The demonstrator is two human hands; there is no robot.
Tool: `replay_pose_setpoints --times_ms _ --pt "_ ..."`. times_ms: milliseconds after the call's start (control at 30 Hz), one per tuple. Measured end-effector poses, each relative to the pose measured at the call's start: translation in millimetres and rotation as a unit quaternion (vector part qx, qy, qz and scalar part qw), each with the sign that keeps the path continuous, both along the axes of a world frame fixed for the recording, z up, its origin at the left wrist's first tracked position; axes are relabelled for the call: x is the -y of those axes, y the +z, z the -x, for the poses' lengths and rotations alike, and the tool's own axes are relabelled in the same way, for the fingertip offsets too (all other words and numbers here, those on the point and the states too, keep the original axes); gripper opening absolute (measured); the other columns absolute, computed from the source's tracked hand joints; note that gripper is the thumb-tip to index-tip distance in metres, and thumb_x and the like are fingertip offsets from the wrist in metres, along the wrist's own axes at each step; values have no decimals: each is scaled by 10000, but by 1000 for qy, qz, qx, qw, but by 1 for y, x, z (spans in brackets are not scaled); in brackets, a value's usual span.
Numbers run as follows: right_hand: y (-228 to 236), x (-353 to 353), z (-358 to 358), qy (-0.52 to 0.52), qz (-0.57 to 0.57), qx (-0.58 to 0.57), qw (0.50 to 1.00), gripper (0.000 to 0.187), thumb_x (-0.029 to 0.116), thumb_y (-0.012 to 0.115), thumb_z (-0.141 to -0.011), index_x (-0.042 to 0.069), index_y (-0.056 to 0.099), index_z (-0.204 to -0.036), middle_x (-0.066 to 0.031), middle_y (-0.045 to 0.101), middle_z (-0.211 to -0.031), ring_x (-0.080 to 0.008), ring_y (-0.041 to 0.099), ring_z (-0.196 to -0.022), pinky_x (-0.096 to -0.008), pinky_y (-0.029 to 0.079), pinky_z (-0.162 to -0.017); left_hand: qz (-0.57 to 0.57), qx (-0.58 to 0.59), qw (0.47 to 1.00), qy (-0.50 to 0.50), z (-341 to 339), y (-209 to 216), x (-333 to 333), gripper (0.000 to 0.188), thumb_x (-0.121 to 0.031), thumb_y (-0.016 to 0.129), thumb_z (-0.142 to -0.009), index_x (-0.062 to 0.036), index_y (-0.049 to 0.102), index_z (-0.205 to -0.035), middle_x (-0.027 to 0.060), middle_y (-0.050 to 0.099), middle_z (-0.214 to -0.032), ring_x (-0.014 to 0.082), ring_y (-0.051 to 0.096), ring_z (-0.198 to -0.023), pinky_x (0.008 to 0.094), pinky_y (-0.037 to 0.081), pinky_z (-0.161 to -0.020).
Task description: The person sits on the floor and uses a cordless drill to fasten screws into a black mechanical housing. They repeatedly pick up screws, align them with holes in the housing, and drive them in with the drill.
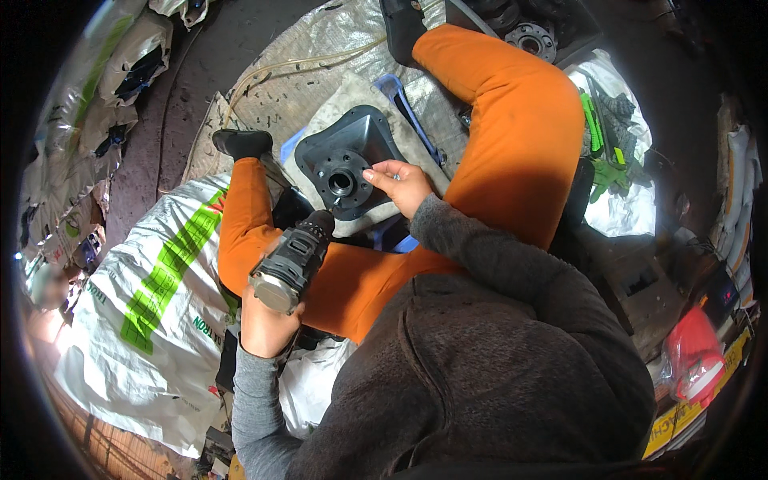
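My left hand [268, 324] is closed around the grip of a grey-and-black cordless drill [290, 260]. The drill's nose points up and right, with its tip close to the lower edge of a black housing's round face. This black housing [372, 136] has a wide square flange and a round hub with a central hole and smaller holes around it. It lies between my legs on a pale cloth [352, 92]. My right hand [404, 186] has thumb and forefinger pinched together at the right side of the hub; whatever is between the fingertips is too small to make out.
Beneath the cloth, parts of a blue plastic support [410, 120] show. Green-and-grey gloves [612, 168] lie on a white sack at right. A large white sack [152, 304] spreads at left. Round metal parts [532, 42] sit at the far right. A hose [288, 66] crosses the mat.
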State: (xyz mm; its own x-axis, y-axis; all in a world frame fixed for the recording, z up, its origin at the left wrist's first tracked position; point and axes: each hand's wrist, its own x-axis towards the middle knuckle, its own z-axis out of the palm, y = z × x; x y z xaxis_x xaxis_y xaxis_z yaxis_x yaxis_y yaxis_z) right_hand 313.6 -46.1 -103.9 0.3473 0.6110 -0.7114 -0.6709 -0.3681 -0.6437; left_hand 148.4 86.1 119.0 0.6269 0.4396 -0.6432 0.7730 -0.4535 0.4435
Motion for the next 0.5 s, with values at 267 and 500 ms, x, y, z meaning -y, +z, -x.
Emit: replay_pose_setpoints --times_ms 267,500 --pt "6 -2 -5 19 1 10 1000 343 251 691 -853 -41 637 -1024 -76 673 -922 -129 603 -872 -269 470 -812 -30 16 996 -79 -28 -12 -2 428 -67 659 -736 -107 603 -1158 154 634 -1119 291 642 -994 374 521 -855" --pt "1 1 -3 32 -23 56 998 330 258 686 -854 -30 648 -1010 -70 678 -905 -125 610 -856 -271 472 -802 -33 27 996 -82 -28 -20 -3 440 -27 648 -725 -88 603 -1158 151 626 -1145 307 632 -1009 377 511 -874"
